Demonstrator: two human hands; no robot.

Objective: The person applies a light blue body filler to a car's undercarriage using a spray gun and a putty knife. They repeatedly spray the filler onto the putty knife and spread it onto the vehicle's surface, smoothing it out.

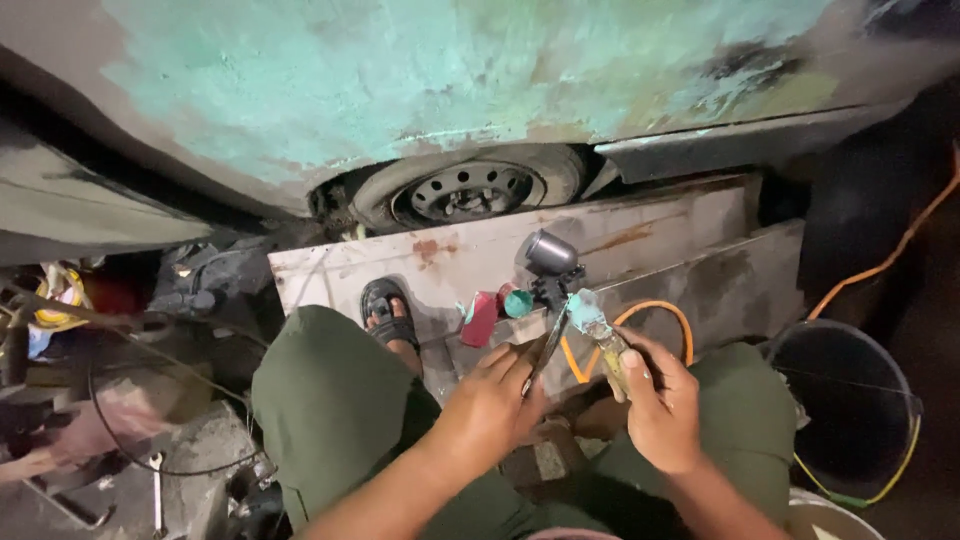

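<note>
The person sits low with both knees apart, in olive-green trousers, facing a car body panel whose surface is patchy turquoise filler over grey, rough and sanded, with rust-brown streaks along its lower edge.

The right hand is clamped around the grip of a paint spray gun; the gun stands upright between the knees, its body smeared with pale turquoise paint, a dark grey metal cup tilted on top. The left hand is closed with fingertips pinching a thin dark metal tool that angles up to touch the gun's underside. One orange hose loops from the gun's base across the right knee.

Counted items: one steel wheel with a worn tyre, round vent holes in the disc, set beneath the panel. Two flat grey metal sheets, rust-spotted, lean in front of the wheel. One black sandal on the left foot rests against the nearer sheet. One small red rectangular carton lies just beside one teal round cap; its print is too small to tell. One black round bucket with a yellow-green rim stands at right. One spanner lies on the dirty floor at left.
</note>
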